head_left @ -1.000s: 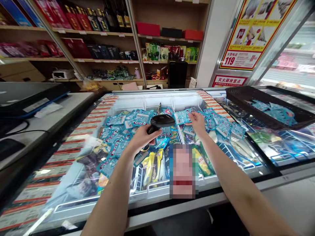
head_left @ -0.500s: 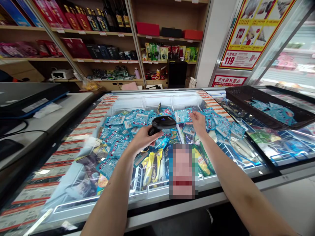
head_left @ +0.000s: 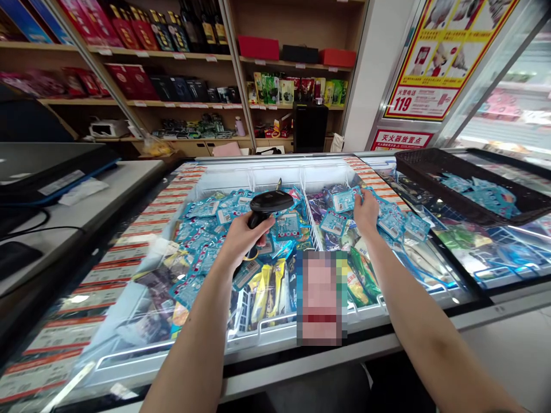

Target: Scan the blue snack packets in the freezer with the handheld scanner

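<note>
My left hand is closed around the handle of a black barcode scanner, whose head points right above the freezer. In my right hand a light-blue packet is pinched by its right edge, its white barcode label facing me. Many similar blue packets lie heaped to the left of the scanner. Beside and under my right hand lie more blue packets, and a single packet sits just below the held one. The fingertips of my right hand are partly hidden.
Below is a chest freezer with wire baskets, yellow-wrapped goods and orange-striped price labels. A dark basket with blue packets stands right. A counter is left, shelves behind. A blurred patch covers part of the front.
My right hand has moved right with the blue packet, away from the scanner. My left hand has shifted slightly left with the scanner, so the gap between them is wider.
</note>
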`<state>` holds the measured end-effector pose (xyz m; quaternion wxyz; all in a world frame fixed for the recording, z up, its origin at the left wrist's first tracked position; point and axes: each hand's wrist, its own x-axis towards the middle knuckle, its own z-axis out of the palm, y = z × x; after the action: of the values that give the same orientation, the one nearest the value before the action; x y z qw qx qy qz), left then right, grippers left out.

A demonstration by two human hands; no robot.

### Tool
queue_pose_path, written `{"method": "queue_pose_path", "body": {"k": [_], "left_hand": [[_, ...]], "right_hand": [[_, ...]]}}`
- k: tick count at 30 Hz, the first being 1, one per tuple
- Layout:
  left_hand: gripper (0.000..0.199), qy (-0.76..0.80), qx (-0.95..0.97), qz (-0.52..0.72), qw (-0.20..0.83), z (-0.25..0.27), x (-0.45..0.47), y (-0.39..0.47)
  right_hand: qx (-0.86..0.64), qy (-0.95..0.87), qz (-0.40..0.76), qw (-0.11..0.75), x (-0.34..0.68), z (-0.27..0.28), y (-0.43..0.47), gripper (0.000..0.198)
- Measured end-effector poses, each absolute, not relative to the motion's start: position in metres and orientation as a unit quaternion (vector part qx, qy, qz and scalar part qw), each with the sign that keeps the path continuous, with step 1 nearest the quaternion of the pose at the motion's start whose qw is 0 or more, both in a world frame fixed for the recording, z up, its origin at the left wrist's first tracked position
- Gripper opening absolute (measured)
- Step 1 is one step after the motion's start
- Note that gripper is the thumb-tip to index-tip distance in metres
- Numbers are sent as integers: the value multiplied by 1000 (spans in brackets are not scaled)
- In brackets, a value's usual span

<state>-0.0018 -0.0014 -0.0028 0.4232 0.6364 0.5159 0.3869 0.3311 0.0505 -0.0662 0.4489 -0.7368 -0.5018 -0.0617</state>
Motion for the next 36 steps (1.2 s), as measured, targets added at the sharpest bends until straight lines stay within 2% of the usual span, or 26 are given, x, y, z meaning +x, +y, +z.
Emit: {"method": "queue_pose_path", "body": {"k": [4,7,10,12,15,17,22,25,31,36], "left_hand": [[36,525,615,415,417,-6,-5,3],[36,517,612,423,424,-6,-7,4],[36,518,620,413,422,-6,-7,3],[37,523,623,404,418,-5,-6,2],[37,526,624,403,414,-3,-5,1],[37,525,625,404,412,-2,-4,1],[37,530,624,386,424,-2,-7,1],[37,533,627,387,417,-3,-6,2],[36,528,635,394,403,-4,-1,-1],[38,533,638,376,410,-2,1,-1]], "right_hand": [[-770,-504,-115,374,333,-66,46,39],[-743,-556,-127,350,319,-57,41,41],[-594,-731,-45,333,293,-44,35,40],[-486,-826,16,285,273,-38,30,40],[-368,-907,69,191,251,-38,25,37],[-354,-918,79,160,247,-41,25,36],[-457,-871,36,178,261,-47,28,28],[-508,-839,1,194,265,-47,28,33],[-517,-806,-30,285,252,-60,31,42],[-553,-784,-7,281,246,-70,36,35]]}}
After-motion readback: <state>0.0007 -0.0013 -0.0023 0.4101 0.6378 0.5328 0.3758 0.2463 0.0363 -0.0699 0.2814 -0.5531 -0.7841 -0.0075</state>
